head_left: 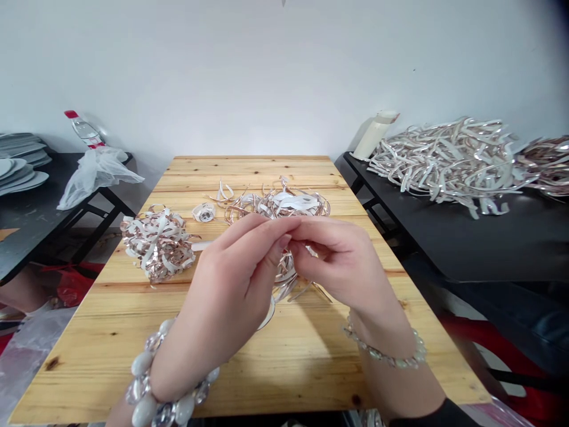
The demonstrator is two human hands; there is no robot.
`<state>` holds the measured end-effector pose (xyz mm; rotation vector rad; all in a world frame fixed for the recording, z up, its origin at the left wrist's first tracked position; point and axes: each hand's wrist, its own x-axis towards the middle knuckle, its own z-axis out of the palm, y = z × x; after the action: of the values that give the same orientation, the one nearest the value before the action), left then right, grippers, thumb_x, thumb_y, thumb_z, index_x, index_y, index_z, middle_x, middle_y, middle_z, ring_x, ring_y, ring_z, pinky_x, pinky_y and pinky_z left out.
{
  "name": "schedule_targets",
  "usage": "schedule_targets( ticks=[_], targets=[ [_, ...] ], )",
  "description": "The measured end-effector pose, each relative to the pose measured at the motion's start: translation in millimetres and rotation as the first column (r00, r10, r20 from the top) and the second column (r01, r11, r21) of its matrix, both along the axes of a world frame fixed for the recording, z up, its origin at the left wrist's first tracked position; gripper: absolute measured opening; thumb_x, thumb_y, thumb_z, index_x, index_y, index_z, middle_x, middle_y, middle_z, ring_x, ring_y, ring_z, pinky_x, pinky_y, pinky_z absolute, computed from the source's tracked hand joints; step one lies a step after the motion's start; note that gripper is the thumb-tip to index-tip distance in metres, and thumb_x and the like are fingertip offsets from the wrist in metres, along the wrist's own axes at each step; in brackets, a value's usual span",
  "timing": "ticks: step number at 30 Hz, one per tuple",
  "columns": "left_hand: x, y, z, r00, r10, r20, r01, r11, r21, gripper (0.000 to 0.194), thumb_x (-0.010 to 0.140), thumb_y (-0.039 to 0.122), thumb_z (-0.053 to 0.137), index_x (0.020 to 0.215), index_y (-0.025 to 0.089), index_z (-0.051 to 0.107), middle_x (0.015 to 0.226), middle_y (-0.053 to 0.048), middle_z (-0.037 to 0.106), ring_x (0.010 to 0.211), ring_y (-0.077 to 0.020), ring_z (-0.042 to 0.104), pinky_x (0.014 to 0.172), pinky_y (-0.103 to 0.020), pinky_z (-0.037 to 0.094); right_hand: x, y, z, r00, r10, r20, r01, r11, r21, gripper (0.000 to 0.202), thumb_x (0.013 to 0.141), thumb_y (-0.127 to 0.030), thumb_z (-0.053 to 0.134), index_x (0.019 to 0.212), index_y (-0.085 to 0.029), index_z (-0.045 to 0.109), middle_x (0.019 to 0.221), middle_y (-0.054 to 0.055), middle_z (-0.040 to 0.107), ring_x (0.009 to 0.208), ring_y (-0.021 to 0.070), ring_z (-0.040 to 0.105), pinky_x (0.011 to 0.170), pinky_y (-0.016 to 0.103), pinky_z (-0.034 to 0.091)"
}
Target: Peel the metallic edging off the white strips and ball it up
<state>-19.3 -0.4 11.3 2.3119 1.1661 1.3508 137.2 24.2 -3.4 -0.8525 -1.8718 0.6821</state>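
My left hand (242, 267) and my right hand (335, 252) meet above the middle of the wooden table (284, 367), fingertips pinched together. What they hold between the fingertips is hidden. Behind and below them lies a loose pile of white and rose-gold strips (293, 203), partly covered by the hands. A crumpled bundle of similar shiny strips (160, 243) sits on the table's left side. Between the two piles is a small round white roll (204, 212). The edge of a round white item (267, 314) shows just under my left hand.
At left, a dark table (26, 222) holds stacked white discs (20, 172), a red-capped bottle (84, 129) and a translucent bag (95, 172). A black table (480, 243) at right carries a big heap of strips (453, 160) and a cream roll (374, 135).
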Motion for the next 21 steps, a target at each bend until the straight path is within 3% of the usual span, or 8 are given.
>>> schedule_targets(
  ticks=[6, 11, 14, 17, 21],
  targets=[
    [-1.1, -0.7, 1.9, 1.000, 0.005, 0.017, -0.005, 1.000, 0.016, 0.024, 0.091, 0.008, 0.051, 0.109, 0.014, 0.064, 0.093, -0.001, 0.066, 0.084, -0.0082, 0.061, 0.073, -0.015, 0.049, 0.5, 0.0, 0.6, 0.992, 0.072, -0.101, -0.084, 0.990, -0.114, 0.027, 0.071, 0.002, 0.050, 0.082, -0.017, 0.065, 0.064, -0.004, 0.054, 0.057, 0.0080, 0.046, 0.053, 0.021, 0.041],
    [-3.6, -0.8, 3.2, 0.999, 0.037, 0.024, -0.038, 0.998, 0.043, 0.023, 0.090, 0.009, 0.052, 0.109, 0.012, 0.065, 0.090, -0.002, 0.067, 0.081, -0.0083, 0.061, 0.072, -0.016, 0.049, 1.7, 0.8, 0.5, 0.974, 0.136, -0.182, -0.166, 0.973, -0.160, 0.024, 0.077, -0.003, 0.054, 0.092, -0.017, 0.066, 0.067, -0.003, 0.059, 0.059, 0.0088, 0.054, 0.053, 0.022, 0.046],
    [-4.5, -0.3, 3.6, 0.996, 0.050, 0.068, -0.052, 0.998, 0.033, 0.021, 0.092, 0.012, 0.051, 0.108, 0.013, 0.065, 0.096, -0.002, 0.069, 0.086, -0.0086, 0.062, 0.077, -0.016, 0.050, 2.6, 0.8, -0.4, 0.976, 0.092, -0.196, -0.118, 0.985, -0.129, 0.019, 0.084, -0.011, 0.057, 0.098, -0.020, 0.067, 0.076, -0.001, 0.066, 0.060, 0.0087, 0.057, 0.054, 0.023, 0.048],
    [-5.0, 0.3, 4.1, 0.984, 0.080, 0.159, -0.080, 0.997, -0.007, 0.020, 0.093, 0.017, 0.051, 0.108, 0.017, 0.064, 0.094, -0.001, 0.070, 0.078, -0.0075, 0.064, 0.071, -0.016, 0.051, 2.8, -0.3, -0.4, 0.985, -0.005, -0.173, -0.010, 0.997, -0.081, 0.014, 0.085, -0.017, 0.061, 0.098, -0.022, 0.067, 0.084, 0.000, 0.069, 0.062, 0.0090, 0.058, 0.053, 0.023, 0.048],
    [-7.3, 2.1, 5.3, 0.957, 0.047, 0.285, 0.011, 0.980, -0.198, 0.013, 0.091, 0.025, 0.055, 0.100, 0.020, 0.064, 0.082, 0.003, 0.069, 0.067, -0.0059, 0.064, 0.060, -0.013, 0.051, 3.2, -2.6, 2.8, 0.994, -0.079, -0.077, 0.083, 0.995, 0.054, 0.010, 0.086, -0.015, 0.062, 0.092, -0.021, 0.067, 0.081, -0.002, 0.069, 0.069, 0.0096, 0.061, 0.060, 0.023, 0.050]
  ],
)
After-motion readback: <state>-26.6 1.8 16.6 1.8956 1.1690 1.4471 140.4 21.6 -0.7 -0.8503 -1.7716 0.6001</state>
